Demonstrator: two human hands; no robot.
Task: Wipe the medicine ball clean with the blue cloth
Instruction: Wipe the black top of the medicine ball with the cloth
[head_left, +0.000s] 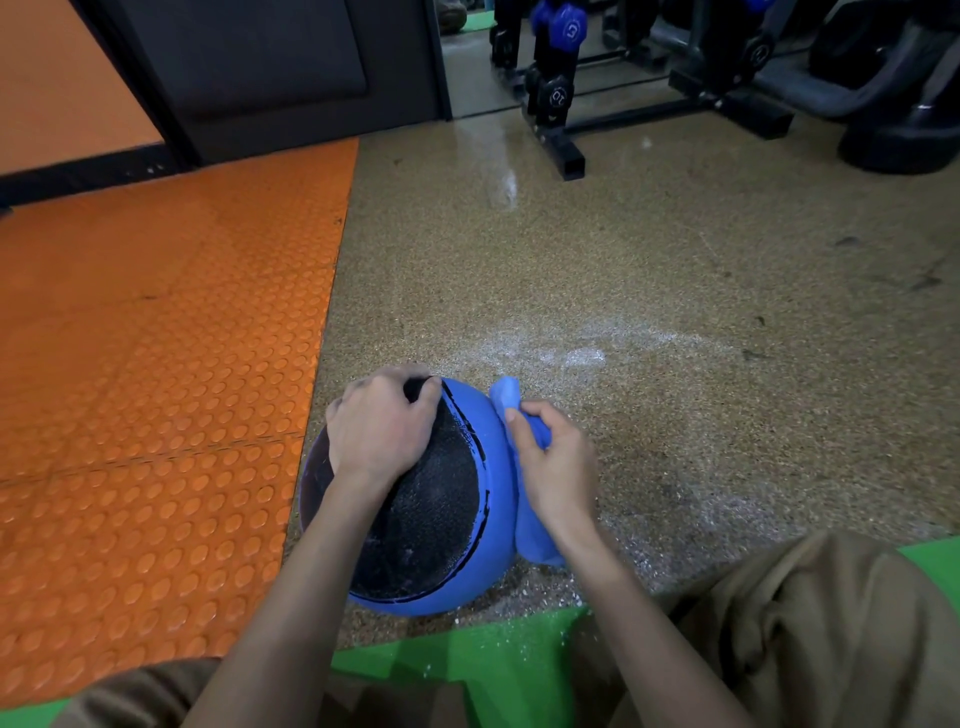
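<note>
A blue medicine ball (467, 519) with a rough black panel sits on the speckled floor just in front of me. My left hand (379, 426) rests on top of the ball, fingers curled over its far upper edge, steadying it. My right hand (556, 462) grips the bunched blue cloth (535, 535) and presses it against the ball's right side. One end of the cloth sticks up past my thumb and the other hangs down beside the ball.
An orange studded mat (156, 389) covers the floor to the left. A green mat (493, 660) lies under my knees. A black dumbbell rack (561, 119) and gym machines (831, 78) stand at the back right. White dust (571, 353) marks the speckled floor.
</note>
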